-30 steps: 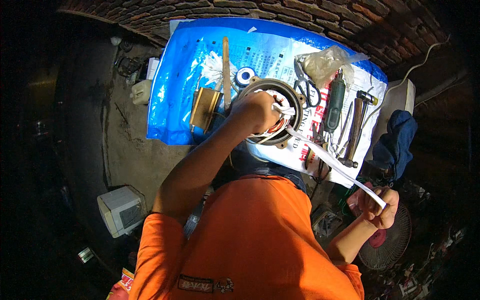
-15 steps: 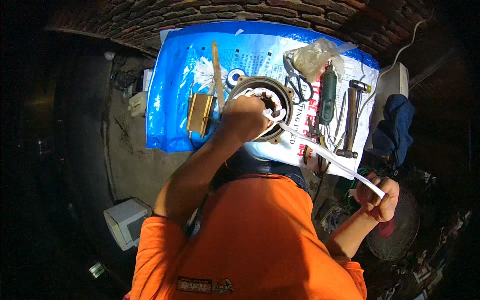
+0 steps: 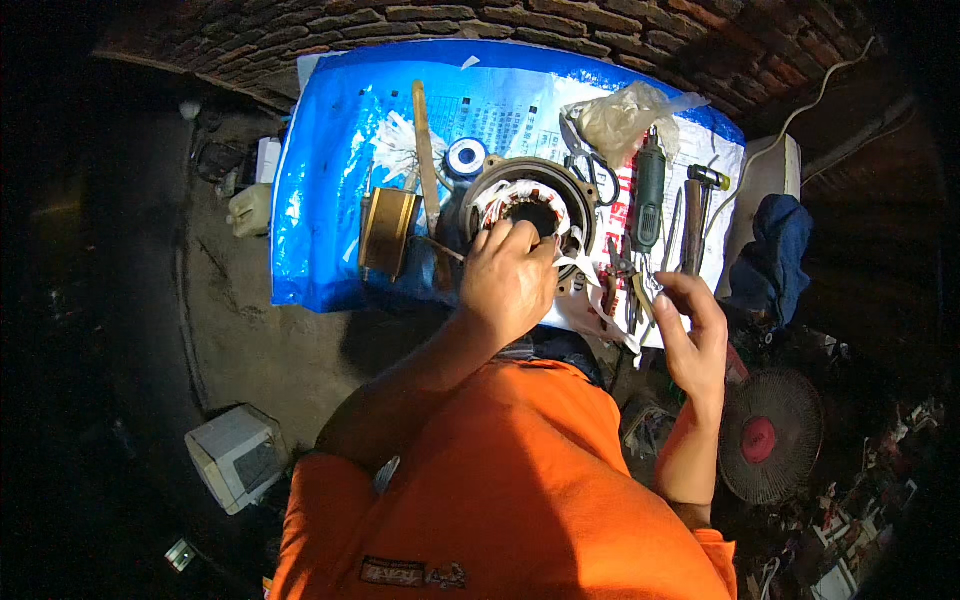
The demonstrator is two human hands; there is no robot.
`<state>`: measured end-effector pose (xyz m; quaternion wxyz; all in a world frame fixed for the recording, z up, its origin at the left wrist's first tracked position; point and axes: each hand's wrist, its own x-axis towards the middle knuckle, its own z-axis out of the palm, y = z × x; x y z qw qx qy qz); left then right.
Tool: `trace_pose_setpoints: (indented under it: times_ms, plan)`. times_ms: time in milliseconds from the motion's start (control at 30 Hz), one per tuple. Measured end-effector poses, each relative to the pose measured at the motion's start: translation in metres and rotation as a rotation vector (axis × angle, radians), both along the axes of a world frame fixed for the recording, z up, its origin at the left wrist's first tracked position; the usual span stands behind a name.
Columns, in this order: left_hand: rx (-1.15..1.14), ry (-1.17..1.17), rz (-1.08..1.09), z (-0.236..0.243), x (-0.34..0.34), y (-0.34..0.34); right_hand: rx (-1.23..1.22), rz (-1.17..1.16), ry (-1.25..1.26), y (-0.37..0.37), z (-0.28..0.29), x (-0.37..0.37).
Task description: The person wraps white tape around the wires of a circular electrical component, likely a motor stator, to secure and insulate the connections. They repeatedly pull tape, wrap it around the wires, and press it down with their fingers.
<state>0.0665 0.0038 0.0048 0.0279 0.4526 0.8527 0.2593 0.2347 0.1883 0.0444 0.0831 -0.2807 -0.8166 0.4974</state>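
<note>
A round metal motor housing [image 3: 530, 165] holds a ring of windings [image 3: 520, 190] wrapped in white material. My left hand [image 3: 508, 275] is closed at the ring's near side on white tape [image 3: 578, 262], which trails rightward over the sheet edge; its fingertips are partly hidden. My right hand [image 3: 688, 330] has its fingers apart and bent, beside pliers [image 3: 628, 270], holding nothing visible. Around the housing lie a green power tool [image 3: 649, 190], black scissors [image 3: 603, 185], a hammer [image 3: 695, 225], a wooden stick [image 3: 423, 150], a blue-white spool [image 3: 466, 156] and a brass-coloured box [image 3: 388, 230].
The blue-white sheet [image 3: 305, 250] backs onto a brick wall [image 3: 460, 30], with a crumpled bag [image 3: 625, 115] on it. A blue cloth [image 3: 765, 260] and cable [image 3: 820, 95] are right. A fan [image 3: 765, 435] stands lower right, a box-like appliance [image 3: 235, 455] lower left.
My right hand has let go of the stretched tape and moved up and left, its fingers opening. The tape now hangs slack. My left hand has shifted down toward the housing's near rim.
</note>
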Motion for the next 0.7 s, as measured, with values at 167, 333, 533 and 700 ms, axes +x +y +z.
trace_pose_setpoints:
  times_ms: [167,333,533,700]
  plan:
    - [-0.004,-0.029,-0.061,0.002,-0.008,0.001,-0.113,0.495,-0.286,-0.002,0.009,-0.117]
    - [0.040,-0.049,-0.035,-0.007,-0.011,0.000,-0.164,0.736,-0.827,0.004,0.023,-0.160]
    - [0.003,-0.192,-0.077,-0.003,-0.021,-0.003,-0.467,0.491,-0.851,0.008,0.009,-0.162]
    - [-0.008,-0.232,-0.082,-0.005,-0.027,-0.002,-0.509,0.404,-0.853,0.004,0.011,-0.161]
